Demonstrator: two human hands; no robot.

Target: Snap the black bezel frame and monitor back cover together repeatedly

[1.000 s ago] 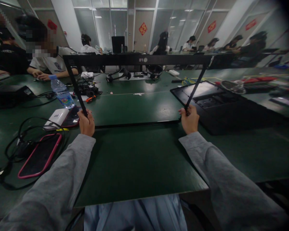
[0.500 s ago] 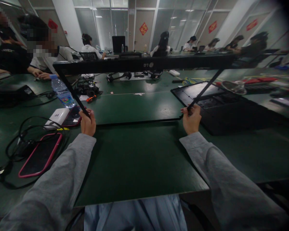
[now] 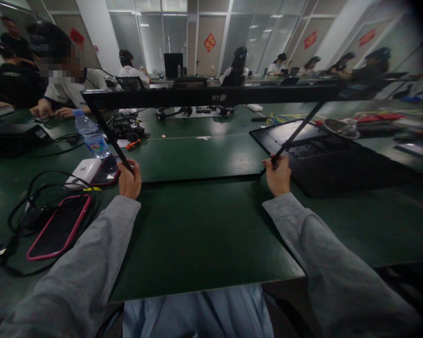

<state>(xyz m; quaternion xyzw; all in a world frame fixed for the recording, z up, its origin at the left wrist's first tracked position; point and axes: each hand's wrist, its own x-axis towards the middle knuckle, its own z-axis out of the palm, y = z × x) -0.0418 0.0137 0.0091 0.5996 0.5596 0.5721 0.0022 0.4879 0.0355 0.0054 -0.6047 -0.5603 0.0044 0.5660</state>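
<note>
A black monitor bezel [image 3: 183, 97] with an LG logo is held tilted over the green table [image 3: 204, 225], its wide logo edge raised on the far side and its thin edge low and near me. The logo reads upside down, and the table shows through the open frame. My left hand [image 3: 129, 180] is closed around the near left corner. At the near right corner, my right hand [image 3: 278, 174] pinches the frame's side. Right of that hand lies a black monitor back cover [image 3: 345, 164], apart from the bezel.
To my left lie a phone with a pink rim [image 3: 60, 227], black cables [image 3: 12, 211], a white power bank [image 3: 82, 172] and a water bottle [image 3: 91, 134]. An orange tool [image 3: 133, 144] sits beyond the bezel's left side. Other people sit around the far tables.
The bezel has shifted and tipped slightly, its far edge a little lower on the left. Both hands keep their hold; the right one has moved slightly left.
</note>
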